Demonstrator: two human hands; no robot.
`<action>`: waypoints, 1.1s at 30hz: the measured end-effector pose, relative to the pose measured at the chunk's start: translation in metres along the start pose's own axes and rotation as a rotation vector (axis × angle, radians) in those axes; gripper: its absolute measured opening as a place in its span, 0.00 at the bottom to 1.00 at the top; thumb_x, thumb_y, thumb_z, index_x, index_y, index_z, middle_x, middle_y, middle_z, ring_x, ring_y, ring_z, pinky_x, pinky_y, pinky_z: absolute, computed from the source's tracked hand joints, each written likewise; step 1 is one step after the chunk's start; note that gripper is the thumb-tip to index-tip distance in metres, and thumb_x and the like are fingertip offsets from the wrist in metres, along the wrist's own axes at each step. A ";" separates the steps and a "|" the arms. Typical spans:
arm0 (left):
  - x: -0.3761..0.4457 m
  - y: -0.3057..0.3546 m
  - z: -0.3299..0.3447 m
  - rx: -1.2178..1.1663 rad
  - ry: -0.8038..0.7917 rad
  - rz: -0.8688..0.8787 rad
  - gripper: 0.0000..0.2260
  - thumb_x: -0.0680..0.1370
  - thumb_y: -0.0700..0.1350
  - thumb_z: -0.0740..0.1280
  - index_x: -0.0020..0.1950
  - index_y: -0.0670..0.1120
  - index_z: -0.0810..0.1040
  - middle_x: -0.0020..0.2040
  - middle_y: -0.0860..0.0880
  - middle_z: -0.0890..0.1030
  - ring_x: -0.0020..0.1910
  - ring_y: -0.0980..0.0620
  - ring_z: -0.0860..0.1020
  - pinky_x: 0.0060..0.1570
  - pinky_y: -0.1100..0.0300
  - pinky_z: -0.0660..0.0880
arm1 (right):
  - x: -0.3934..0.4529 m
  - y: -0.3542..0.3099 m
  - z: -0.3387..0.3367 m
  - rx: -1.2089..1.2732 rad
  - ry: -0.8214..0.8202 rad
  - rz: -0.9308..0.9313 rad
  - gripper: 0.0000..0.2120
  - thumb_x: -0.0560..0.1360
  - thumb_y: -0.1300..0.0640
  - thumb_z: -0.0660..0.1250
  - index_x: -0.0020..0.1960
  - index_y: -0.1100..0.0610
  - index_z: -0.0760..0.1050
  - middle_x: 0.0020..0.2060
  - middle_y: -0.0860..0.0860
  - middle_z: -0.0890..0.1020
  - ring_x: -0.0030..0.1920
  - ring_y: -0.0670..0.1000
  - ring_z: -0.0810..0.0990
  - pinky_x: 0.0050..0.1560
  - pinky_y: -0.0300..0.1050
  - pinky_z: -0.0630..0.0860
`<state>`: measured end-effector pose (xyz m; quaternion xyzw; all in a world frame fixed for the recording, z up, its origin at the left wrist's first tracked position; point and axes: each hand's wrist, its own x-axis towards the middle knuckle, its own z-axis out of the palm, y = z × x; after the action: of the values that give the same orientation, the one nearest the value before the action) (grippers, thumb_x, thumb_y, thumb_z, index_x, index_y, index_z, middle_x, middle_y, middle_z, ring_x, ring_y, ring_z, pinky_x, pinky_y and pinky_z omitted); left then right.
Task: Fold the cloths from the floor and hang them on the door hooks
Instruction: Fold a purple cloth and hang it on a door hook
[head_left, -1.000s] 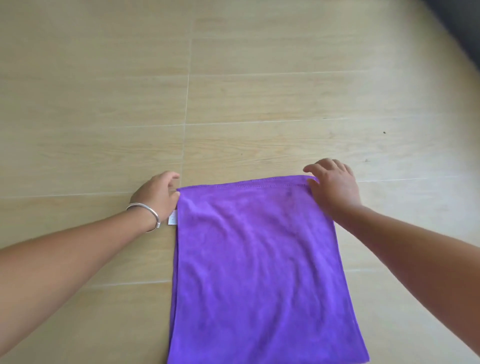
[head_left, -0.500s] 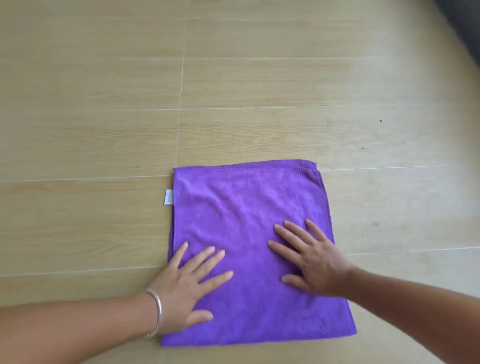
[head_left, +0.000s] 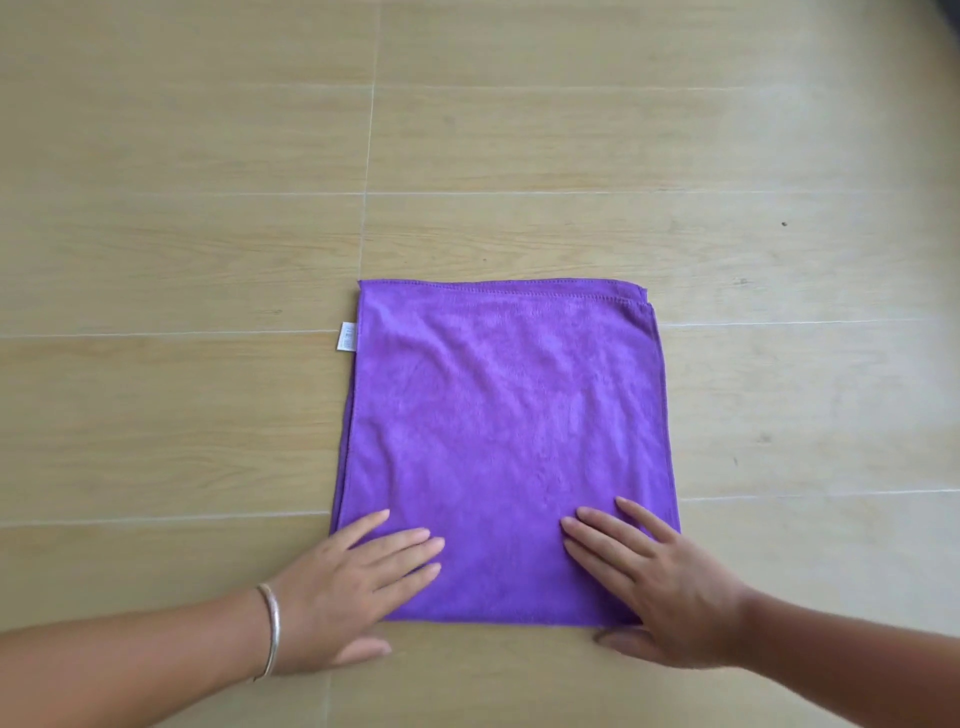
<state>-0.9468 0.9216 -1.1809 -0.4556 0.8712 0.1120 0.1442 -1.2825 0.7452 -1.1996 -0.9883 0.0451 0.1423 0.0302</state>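
both flat hands (head_left: 358, 592) (head_left: 660, 587) press purple cloth (head_left: 504, 415).

Bare floor (head_left: 519, 156) lies open on every side of the purple cloth (head_left: 504, 415).

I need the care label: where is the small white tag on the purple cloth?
Head view: the small white tag juts from the purple cloth's left edge, near its far corner, on the wood-look floor.
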 end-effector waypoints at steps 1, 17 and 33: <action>-0.002 0.002 0.002 -0.041 0.048 -0.016 0.31 0.69 0.64 0.69 0.67 0.49 0.76 0.70 0.48 0.73 0.68 0.50 0.72 0.65 0.45 0.67 | -0.008 -0.001 0.005 -0.012 0.006 0.000 0.39 0.75 0.33 0.57 0.75 0.59 0.63 0.76 0.54 0.62 0.75 0.56 0.61 0.69 0.60 0.58; -0.059 0.025 -0.103 -0.402 0.105 -0.663 0.15 0.77 0.38 0.67 0.64 0.39 0.77 0.67 0.42 0.75 0.67 0.42 0.73 0.65 0.46 0.68 | -0.046 -0.036 -0.128 0.080 -0.017 0.545 0.12 0.76 0.57 0.67 0.58 0.59 0.77 0.64 0.57 0.76 0.70 0.59 0.69 0.70 0.62 0.61; -0.219 -0.112 -0.580 -0.215 0.130 -0.820 0.18 0.83 0.50 0.53 0.73 0.56 0.67 0.74 0.60 0.66 0.74 0.59 0.60 0.68 0.61 0.60 | -0.059 0.047 -0.675 0.255 0.121 0.711 0.17 0.83 0.48 0.52 0.68 0.43 0.71 0.72 0.41 0.66 0.77 0.46 0.51 0.75 0.49 0.45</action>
<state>-0.8214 0.8364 -0.5691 -0.7829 0.6085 0.1066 0.0735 -1.1553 0.6541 -0.5384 -0.9060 0.4040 0.0786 0.0991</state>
